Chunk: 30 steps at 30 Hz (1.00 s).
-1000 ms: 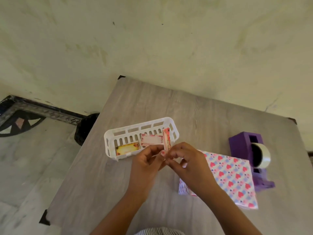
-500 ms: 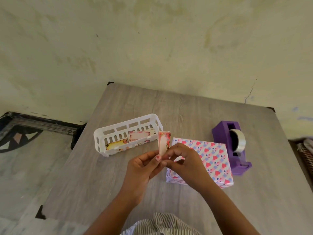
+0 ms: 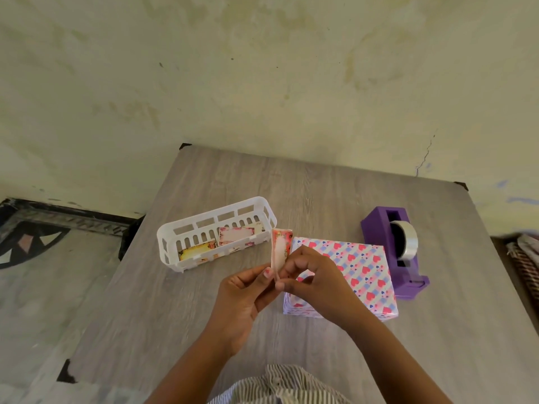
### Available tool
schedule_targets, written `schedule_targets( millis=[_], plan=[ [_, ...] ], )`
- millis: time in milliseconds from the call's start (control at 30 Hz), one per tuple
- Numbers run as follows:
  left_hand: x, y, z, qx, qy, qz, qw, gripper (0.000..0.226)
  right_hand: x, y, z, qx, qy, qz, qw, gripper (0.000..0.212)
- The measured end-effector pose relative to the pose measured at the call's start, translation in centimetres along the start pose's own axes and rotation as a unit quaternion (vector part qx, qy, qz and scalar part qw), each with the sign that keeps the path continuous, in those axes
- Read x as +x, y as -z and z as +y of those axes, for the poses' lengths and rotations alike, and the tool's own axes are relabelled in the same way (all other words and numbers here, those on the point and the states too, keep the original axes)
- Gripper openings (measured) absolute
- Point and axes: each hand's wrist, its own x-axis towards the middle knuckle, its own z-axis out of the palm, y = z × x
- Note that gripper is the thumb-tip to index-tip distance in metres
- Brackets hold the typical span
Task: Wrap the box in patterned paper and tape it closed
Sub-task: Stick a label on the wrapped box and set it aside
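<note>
Both hands pinched one small floral label sticker (image 3: 281,247) upright between them, the left hand (image 3: 243,298) at its lower edge and the right hand (image 3: 313,282) at its side. The wrapped box (image 3: 354,268) sat on the table (image 3: 204,316) just behind the right hand, beside the purple tape dispenser (image 3: 393,252). If the backing was being peeled, the sticker could probably curl onto itself or tear, since the fingertips gripped so little of it.

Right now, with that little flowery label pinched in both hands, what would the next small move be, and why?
Probably peel the label from its backing. The left hand and right hand both pinch its lower edge, as if splitting layers. The box beside them already looks fully wrapped in heart paper, so the label likely goes on top.
</note>
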Motion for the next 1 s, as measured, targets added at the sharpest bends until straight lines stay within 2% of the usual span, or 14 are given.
schedule_targets(
  millis=[133,267,433,600,733,800,833,933,1000],
  plan=[
    [0.2,0.0,-0.2,0.027,0.008,0.004,1.0,0.021,0.2,0.4,0.4,0.052,-0.028,-0.013,0.998,0.014],
    [0.8,0.4,-0.4,0.132,-0.019,0.062,0.989,0.014,0.2,0.7,1.0,0.074,-0.075,-0.026,0.994,0.008],
    [2.8,1.2,-0.9,0.251,-0.04,0.105,0.961,0.01,0.1,2.1,1.2,0.063,-0.101,0.018,0.993,0.017],
    [6.5,3.3,-1.6,0.432,-0.046,0.116,0.893,0.008,0.0,4.6,2.3,0.071,-0.133,0.074,0.986,0.019],
    [10.3,5.2,-2.2,0.528,-0.006,0.122,0.84,0.01,-0.3,5.9,3.2,0.061,-0.146,0.109,0.981,0.012],
    [11.8,5.7,-2.6,0.534,0.008,0.126,0.836,0.009,-0.4,6.2,3.3,0.07,-0.141,0.116,0.981,0.009],
    [12.3,5.8,-3.0,0.54,0.005,0.125,0.832,0.012,-0.4,6.2,3.3,0.073,-0.137,0.12,0.981,0.01],
    [12.6,5.2,-3.6,0.612,-0.039,0.127,0.78,0.017,-0.6,6.0,3.3,0.032,-0.118,0.141,0.982,0.017],
    [12.6,4.6,-3.8,0.618,-0.067,0.148,0.769,0.02,-0.8,5.9,3.5,-0.022,-0.108,0.16,0.981,0.022]
  ],
)
